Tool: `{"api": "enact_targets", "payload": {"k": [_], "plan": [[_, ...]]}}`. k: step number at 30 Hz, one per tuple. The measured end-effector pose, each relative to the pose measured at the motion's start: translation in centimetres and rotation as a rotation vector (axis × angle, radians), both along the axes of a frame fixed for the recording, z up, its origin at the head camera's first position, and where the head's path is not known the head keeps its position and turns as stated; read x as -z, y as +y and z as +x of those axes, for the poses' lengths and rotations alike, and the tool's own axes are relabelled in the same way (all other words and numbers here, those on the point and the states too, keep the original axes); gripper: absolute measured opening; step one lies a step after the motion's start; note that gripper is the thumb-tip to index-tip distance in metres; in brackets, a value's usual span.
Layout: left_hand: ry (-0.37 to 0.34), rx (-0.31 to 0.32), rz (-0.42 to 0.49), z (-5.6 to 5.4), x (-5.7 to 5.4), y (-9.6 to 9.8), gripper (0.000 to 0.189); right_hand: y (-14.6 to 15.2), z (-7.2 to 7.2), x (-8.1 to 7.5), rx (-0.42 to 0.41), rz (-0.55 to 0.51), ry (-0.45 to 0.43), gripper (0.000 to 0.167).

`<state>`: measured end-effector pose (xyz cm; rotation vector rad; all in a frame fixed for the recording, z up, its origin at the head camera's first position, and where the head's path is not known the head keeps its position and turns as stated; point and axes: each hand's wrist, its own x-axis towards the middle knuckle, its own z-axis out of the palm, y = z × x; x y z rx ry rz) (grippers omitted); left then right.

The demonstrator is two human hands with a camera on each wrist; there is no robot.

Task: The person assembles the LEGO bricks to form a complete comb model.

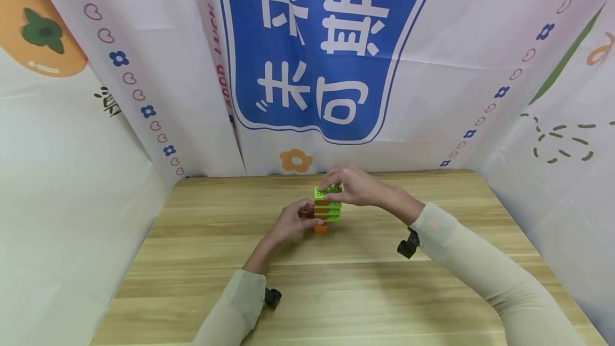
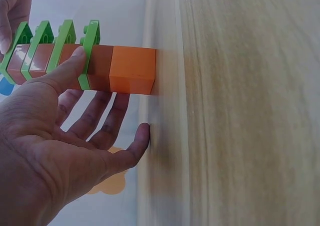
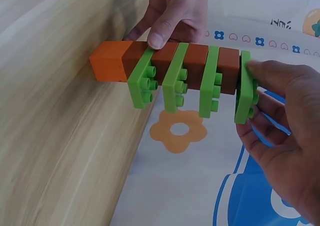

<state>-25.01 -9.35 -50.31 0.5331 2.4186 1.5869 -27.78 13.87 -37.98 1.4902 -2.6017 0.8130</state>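
A block tower stands upright on the table. Its base is an orange block (image 3: 110, 60), and above that brown blocks (image 3: 194, 61) alternate with flat green studded bricks (image 3: 175, 83) that jut out to one side. My left hand (image 1: 291, 222) holds the tower around its middle, the thumb on one face and the other fingers at the far side. At the top, my right hand (image 1: 357, 186) pinches the uppermost green brick (image 3: 244, 93) between thumb and fingers. A thin dark line shows between that brick and the brown block under it in the right wrist view.
The wooden table (image 1: 336, 292) ends at the back against a printed cloth (image 1: 413, 138), close behind the tower. Pale cloth walls (image 1: 62, 218) rise at both sides. Small black cameras (image 1: 408, 244) sit on both wrists.
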Motion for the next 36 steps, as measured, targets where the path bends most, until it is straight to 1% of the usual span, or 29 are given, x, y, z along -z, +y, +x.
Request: {"api": "enact_targets", "payload": {"k": [12, 20, 27, 31, 36], "plan": [[-0.002, -0.002, 0.006, 0.2, 0.1, 0.0, 0.028, -0.2, 0.5, 0.4, 0.037, -0.007, 0.000, 0.021], [-0.005, 0.005, -0.005, 0.0, 0.1, 0.1, 0.029, 0.0, 0.6, 0.8, 0.069, -0.030, 0.007, 0.022], [0.010, -0.002, -0.015, -0.2, -0.1, -0.1, 0.030, 0.1, 0.4, 1.9, 0.084, -0.098, 0.023, 0.022], [0.015, -0.004, -0.013, -0.1, -0.2, -0.1, 0.030, 0.5, 0.3, 2.8, 0.084, -0.173, 0.001, 0.023], [0.009, 0.004, 0.004, 0.0, 0.0, -0.1, 0.031, 1.3, 0.5, 4.4, 0.109, -0.256, -0.028, 0.029]]}}
